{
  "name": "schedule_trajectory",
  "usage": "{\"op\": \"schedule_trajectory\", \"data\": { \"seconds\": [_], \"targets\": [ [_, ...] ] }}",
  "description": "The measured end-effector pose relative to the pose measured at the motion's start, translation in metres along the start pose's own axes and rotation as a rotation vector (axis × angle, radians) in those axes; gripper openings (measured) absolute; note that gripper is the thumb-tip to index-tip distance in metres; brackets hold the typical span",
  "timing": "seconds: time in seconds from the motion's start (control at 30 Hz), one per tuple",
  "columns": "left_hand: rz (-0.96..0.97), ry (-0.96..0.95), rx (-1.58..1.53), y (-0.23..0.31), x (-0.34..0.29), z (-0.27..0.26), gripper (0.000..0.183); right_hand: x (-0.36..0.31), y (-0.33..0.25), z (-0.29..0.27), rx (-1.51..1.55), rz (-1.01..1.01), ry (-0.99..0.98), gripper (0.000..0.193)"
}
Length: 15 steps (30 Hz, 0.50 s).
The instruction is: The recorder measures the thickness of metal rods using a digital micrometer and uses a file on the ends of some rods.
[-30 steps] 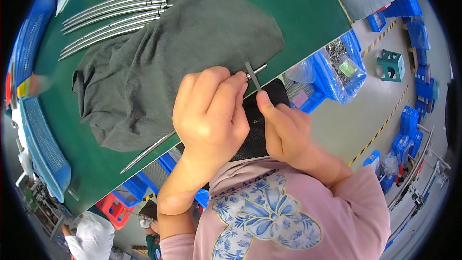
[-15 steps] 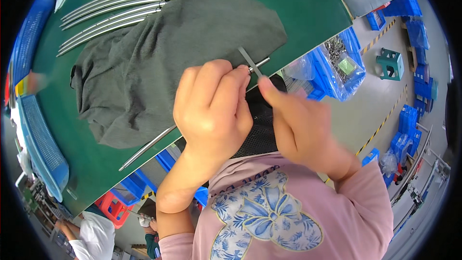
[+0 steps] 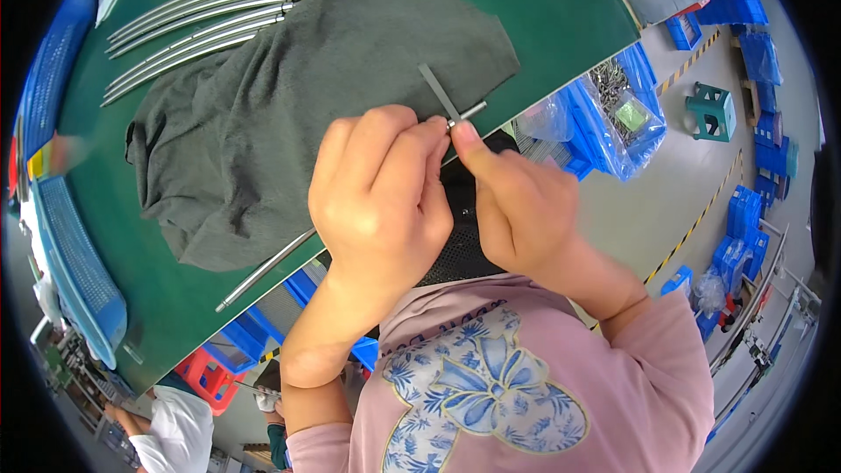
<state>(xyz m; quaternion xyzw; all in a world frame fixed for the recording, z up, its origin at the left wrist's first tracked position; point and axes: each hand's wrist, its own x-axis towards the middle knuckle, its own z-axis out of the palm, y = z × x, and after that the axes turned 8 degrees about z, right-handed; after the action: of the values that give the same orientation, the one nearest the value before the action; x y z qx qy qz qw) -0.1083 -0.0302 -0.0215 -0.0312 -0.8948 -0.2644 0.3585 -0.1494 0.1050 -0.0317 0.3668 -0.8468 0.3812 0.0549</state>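
My left hand (image 3: 381, 193) is closed round a slim silver metal rod (image 3: 267, 270) that lies slantwise along the table's near edge. The rod's short far end pokes out past the fingers. In my right hand (image 3: 526, 201) is a narrow flat grey file (image 3: 436, 88), its grip hidden by the fingers. The file crosses the rod near that end and appears to touch it, with my right thumb pressed on the file. Beneath the hands and beyond them, a rumpled dark grey cloth (image 3: 350, 61) covers part of the green table (image 3: 561, 0).
Several similar rods (image 3: 201, 17) lie side by side at the back left, their ends on the cloth. Blue perforated trays (image 3: 83, 263) line the left edge. Below the table's right edge stands a blue bin (image 3: 644, 79) of small metal parts; a green stool (image 3: 710, 112) is farther right.
My right hand has moved left and slightly up, pushing the file up and leftward across the rod. The left hand keeps its hold on the rod, having shifted slightly left.
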Motion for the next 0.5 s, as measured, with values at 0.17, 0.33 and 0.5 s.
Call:
{"op": "schedule_trajectory", "data": {
  "seconds": [0.17, 0.33, 0.5],
  "targets": [
    [-0.018, -0.03, -0.019, 0.0, -0.001, -0.001, 0.019, -0.018, 0.008, 0.007, -0.007, -0.05, 0.101, 0.044],
    [-0.02, -0.033, -0.017, -0.001, 0.0, -0.003, 0.019, -0.027, 0.012, 0.013, 0.016, -0.048, 0.091, 0.045],
    [-0.002, -0.03, -0.009, 0.001, 0.001, -0.002, 0.019, -0.007, 0.012, 0.023, 0.068, -0.099, 0.188, 0.044]
  ]
}}
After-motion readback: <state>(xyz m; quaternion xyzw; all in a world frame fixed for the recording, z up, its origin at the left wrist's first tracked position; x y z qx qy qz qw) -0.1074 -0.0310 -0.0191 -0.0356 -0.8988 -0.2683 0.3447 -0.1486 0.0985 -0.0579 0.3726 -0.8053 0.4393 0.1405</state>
